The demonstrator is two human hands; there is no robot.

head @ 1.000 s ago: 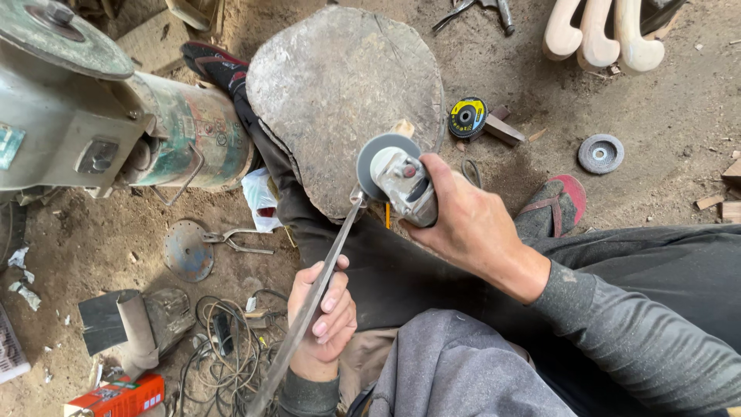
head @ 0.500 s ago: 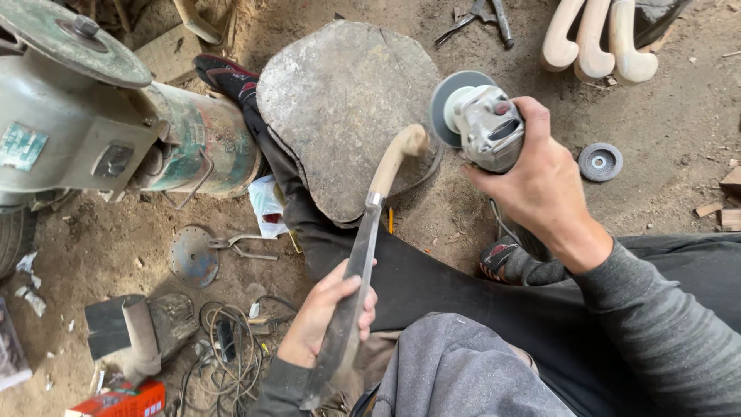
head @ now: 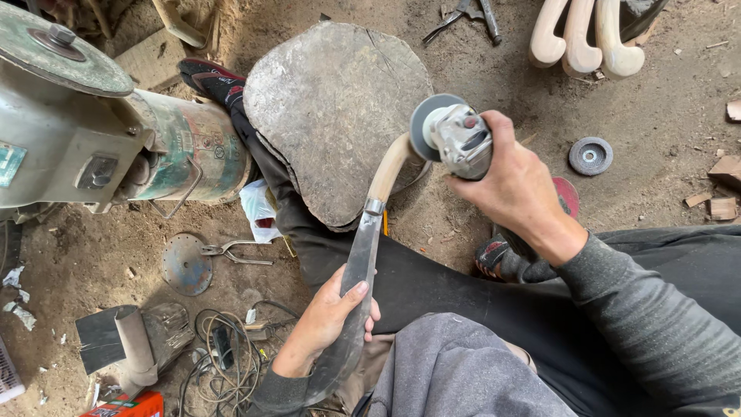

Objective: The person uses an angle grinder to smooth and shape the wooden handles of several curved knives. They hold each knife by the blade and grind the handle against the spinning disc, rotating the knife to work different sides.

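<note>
The flat stone slab [head: 336, 116] is lying at the centre of the dirt floor [head: 664, 100], with the bench grinder [head: 93, 147] sitting to its left. The knife [head: 363, 262] is stretching from near to far over the person's leg, its handle reaching the slab's right edge. The left hand [head: 328, 320] is gripping the blade at the near end; the right hand [head: 517, 181] is holding the angle grinder [head: 451, 135] just right of the handle, touching it. A loose disc [head: 590, 156] is lying further right. Carved handles [head: 583, 35] are resting at the far right, pliers [head: 463, 15] left of them. Cables [head: 224, 355] are lying near left.
</note>
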